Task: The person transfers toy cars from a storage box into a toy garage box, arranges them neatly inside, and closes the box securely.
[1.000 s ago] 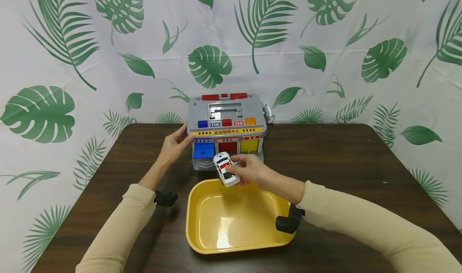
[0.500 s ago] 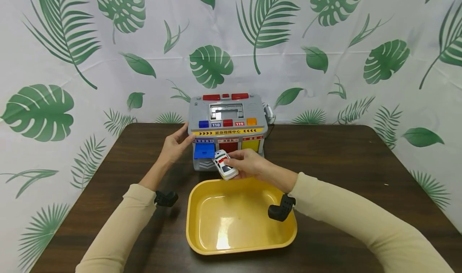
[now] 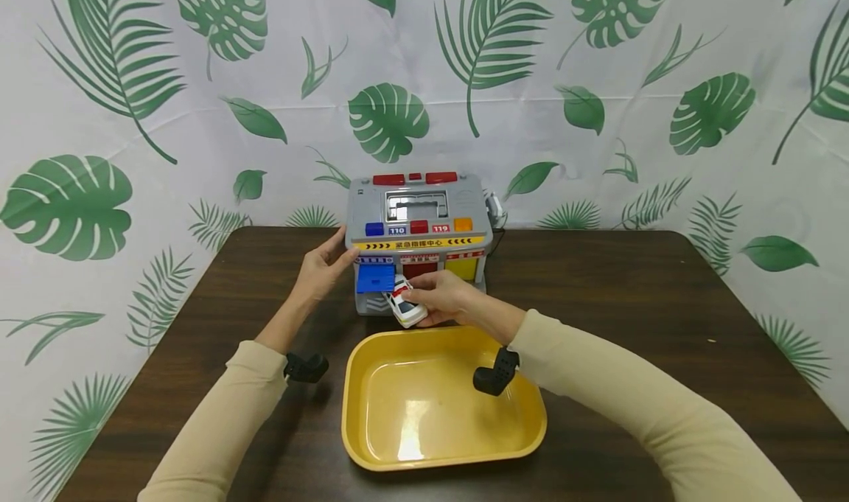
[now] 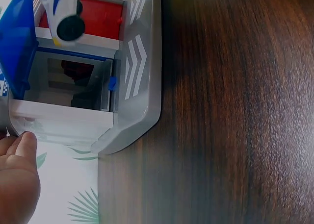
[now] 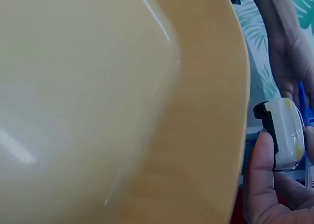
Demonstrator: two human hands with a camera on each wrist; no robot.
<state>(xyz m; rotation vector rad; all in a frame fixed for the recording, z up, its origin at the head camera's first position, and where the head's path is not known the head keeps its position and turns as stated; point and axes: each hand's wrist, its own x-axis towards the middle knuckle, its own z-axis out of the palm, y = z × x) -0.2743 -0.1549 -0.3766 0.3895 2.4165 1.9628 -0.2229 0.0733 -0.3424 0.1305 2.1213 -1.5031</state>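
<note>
A grey toy emergency station (image 3: 424, 245) stands at the back middle of the table. Its blue left door (image 3: 375, 279) is lifted outward, and the left wrist view shows the open bay behind it. My left hand (image 3: 318, 270) holds the station's left front corner, thumb in front and fingers at the side. Between the thumb and fingers of my right hand (image 3: 444, 295) is a white toy police car (image 3: 406, 304), tilted, its nose close to the blue door. In the left wrist view the car (image 4: 64, 13) hangs in front of the bays, beside the open one.
A yellow tray (image 3: 354, 413) lies in front of the station, below my right forearm. The red door (image 4: 103, 18) and the yellow door (image 3: 462, 269) are closed. A white piece with a cable (image 3: 494, 207) sits at the station's right side. A leaf-print cloth hangs behind.
My right hand has carried the police car left and slightly farther from me, toward the open blue door. The left hand stays at the station's corner.
</note>
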